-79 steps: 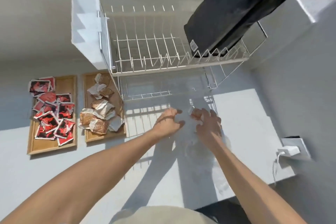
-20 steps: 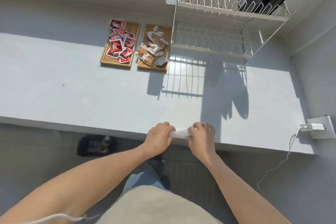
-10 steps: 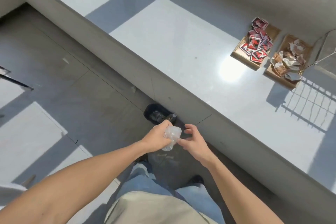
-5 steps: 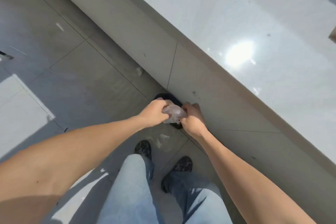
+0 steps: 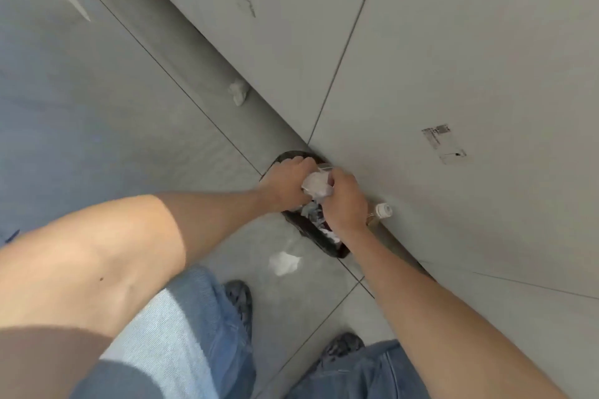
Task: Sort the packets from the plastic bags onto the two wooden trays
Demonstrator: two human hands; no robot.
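crumpled plastic bag (image 5: 317, 187) mid-frame, pinched between left hand (image 5: 287, 186) and right hand (image 5: 344, 201), both clenched on it above black bin (image 5: 311, 232).

**Two hands squeeze a plastic ball over the bin**

The left hand (image 5: 287, 185) and the right hand (image 5: 345, 201) both hold a scrunched-up plastic bag (image 5: 317, 187) right above a black bin (image 5: 311, 233) on the floor (image 5: 97, 113). A bottle (image 5: 380, 213) stands just beside the bin. A white scrap (image 5: 284, 263) lies near two shoes (image 5: 239, 298).
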